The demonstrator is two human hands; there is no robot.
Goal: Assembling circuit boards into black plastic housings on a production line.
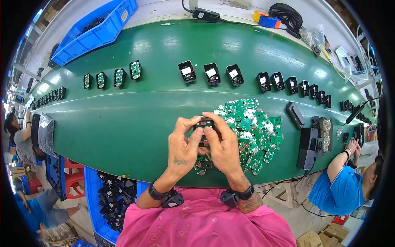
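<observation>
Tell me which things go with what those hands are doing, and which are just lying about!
Part of the job, it seems:
small black unit, held by the left hand and right hand
heap of green circuit boards
open black cases in rows

Probably just lying about:
black power adapter
orange-and-blue object at the back
cardboard boxes

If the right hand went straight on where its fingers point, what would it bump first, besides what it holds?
Most likely the left hand, opposite the right hand around the small black device; exact depth is unclear.
</observation>
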